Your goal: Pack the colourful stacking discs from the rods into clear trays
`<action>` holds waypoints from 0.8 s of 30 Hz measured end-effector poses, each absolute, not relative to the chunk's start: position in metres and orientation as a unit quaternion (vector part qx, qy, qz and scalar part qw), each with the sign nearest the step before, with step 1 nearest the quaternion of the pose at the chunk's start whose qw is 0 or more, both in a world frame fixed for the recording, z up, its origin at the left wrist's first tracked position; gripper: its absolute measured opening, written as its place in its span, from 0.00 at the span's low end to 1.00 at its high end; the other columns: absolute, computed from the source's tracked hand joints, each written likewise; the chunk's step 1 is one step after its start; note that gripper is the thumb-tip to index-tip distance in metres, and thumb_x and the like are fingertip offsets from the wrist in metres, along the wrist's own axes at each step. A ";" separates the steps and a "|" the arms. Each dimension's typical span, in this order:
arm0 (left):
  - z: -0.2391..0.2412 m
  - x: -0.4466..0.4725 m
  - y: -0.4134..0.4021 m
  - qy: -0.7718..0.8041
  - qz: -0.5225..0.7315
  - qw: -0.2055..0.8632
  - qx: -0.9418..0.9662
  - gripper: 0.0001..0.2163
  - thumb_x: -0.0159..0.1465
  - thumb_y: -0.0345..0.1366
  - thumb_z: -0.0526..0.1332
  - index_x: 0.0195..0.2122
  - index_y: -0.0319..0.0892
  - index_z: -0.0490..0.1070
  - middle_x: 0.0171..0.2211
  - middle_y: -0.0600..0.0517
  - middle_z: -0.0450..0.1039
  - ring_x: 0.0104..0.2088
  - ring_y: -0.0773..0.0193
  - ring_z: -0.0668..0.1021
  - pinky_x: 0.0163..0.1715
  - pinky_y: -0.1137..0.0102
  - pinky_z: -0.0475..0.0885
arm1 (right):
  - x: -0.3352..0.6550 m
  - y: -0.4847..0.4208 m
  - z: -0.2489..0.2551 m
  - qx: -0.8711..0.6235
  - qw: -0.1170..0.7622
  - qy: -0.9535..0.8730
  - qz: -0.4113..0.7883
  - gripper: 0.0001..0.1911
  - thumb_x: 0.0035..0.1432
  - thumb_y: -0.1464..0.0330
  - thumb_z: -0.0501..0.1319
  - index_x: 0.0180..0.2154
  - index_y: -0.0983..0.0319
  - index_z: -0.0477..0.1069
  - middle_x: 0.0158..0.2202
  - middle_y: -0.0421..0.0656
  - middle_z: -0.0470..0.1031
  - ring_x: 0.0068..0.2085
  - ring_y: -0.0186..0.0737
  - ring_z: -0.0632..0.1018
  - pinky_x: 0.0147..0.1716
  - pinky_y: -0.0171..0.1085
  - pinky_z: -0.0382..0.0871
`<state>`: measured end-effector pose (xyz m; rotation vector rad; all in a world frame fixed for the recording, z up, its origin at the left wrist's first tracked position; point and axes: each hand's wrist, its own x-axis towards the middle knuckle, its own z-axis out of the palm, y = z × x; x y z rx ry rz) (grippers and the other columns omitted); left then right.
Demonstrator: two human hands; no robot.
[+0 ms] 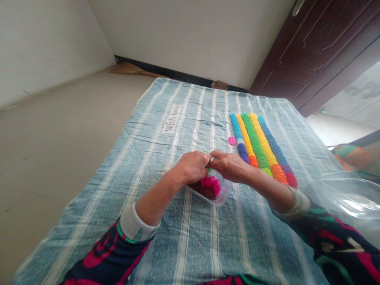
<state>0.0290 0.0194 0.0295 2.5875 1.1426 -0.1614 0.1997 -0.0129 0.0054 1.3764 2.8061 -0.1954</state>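
Striped blue cloth (190, 237) covers the surface under both hands. One clear plastic tub (221, 196) sits just beneath the fingers, holding a heap of pink and dark red fuzzy pieces (209, 186). The left hand (191, 167) and right hand (230, 165) meet over it, fingertips pinched together on something small and green; what it is cannot be told. Beyond the right fingers lie five rainbow rows (261, 148) and one loose pink piece (232, 140).
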 end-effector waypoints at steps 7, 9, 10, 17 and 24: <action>0.025 0.032 0.018 0.402 -0.045 0.129 0.905 0.07 0.58 0.31 0.58 0.36 0.40 0.74 0.33 0.46 0.78 0.37 0.56 0.79 0.34 0.68 0.68 | 0.193 -0.015 0.008 0.436 0.040 0.898 0.034 0.15 0.63 0.78 0.50 0.44 0.63 0.74 0.39 0.48 0.70 0.32 0.35 0.66 0.27 0.35 0.53; 0.025 0.031 0.020 0.402 -0.036 0.133 0.905 0.07 0.57 0.31 0.58 0.35 0.39 0.74 0.31 0.46 0.77 0.36 0.56 0.79 0.32 0.68 0.67 | 0.191 -0.015 0.010 0.436 0.041 0.898 0.038 0.15 0.64 0.77 0.50 0.44 0.63 0.73 0.38 0.48 0.70 0.32 0.35 0.66 0.28 0.36 0.53; 0.025 0.029 0.021 0.400 -0.033 0.139 0.906 0.06 0.56 0.31 0.59 0.34 0.40 0.74 0.30 0.47 0.77 0.34 0.56 0.79 0.31 0.68 0.67 | 0.190 -0.015 0.011 0.438 0.041 0.897 0.036 0.15 0.64 0.77 0.50 0.43 0.63 0.74 0.38 0.48 0.70 0.32 0.34 0.66 0.28 0.36 0.53; 0.031 0.002 0.026 0.327 0.020 0.229 0.916 0.02 0.54 0.33 0.62 0.26 0.41 0.71 0.23 0.54 0.72 0.26 0.65 0.74 0.26 0.72 0.62 | 0.190 -0.014 0.015 0.444 0.045 0.895 0.006 0.13 0.62 0.77 0.53 0.40 0.63 0.75 0.38 0.47 0.69 0.31 0.33 0.65 0.26 0.35 0.49; 0.013 -0.004 0.016 0.304 0.048 0.190 0.932 0.01 0.54 0.33 0.65 0.28 0.43 0.73 0.28 0.52 0.74 0.28 0.63 0.75 0.27 0.70 0.63 | 0.190 -0.014 0.013 0.462 0.031 0.886 -0.021 0.12 0.62 0.77 0.53 0.37 0.63 0.74 0.37 0.46 0.69 0.29 0.30 0.63 0.25 0.35 0.46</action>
